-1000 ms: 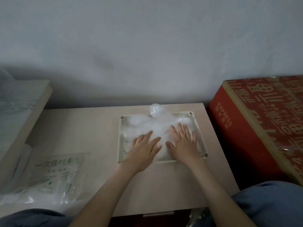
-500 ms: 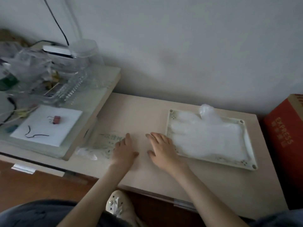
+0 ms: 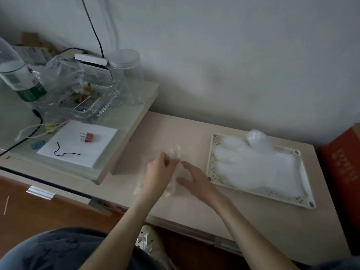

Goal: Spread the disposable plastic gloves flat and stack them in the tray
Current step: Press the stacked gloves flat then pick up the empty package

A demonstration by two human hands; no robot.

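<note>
Left hand [image 3: 158,173] is curled over the low tabletop [image 3: 194,199], fingertips bunched around a small crumpled wad of clear glove [image 3: 175,152], thin, filmy, whitish where it creases, blurred at the edges so exact grip can't be read beyond a loose pinch. More of the same film, possibly the glove pkg, lies under and just behind that hand's wrist, v. faint against the beige top; can't tell which it is. Right hand [image 3: 196,180] sits just beside the left, palm down, fingers spread and pointing toward the wad, thumb out, holding nothing; tip of 1 finger is close to the glove but contact can't be confirmed. To the right of the right hand, near its knuckles, is the cream tray [image 3: 211,168] w/ dotted perforations along the rim and a round hole at each visible corner. In it lies a stack of gloves [image 3: 259,168], flattened, milky-white, translucent, finger shapes pointing toward the hands' side, cuff end toward the far-right corner. 1 puffy bit of film stands up at the tray's far edge. Stack covers most of the tray floor and stays inside the rim. Left of the left hand a raised shelf [image 3: 124,121] holds a white pad w/ a red binder clip [image 3: 88,137], clear containers and a bottle [image 3: 17,75].
</note>
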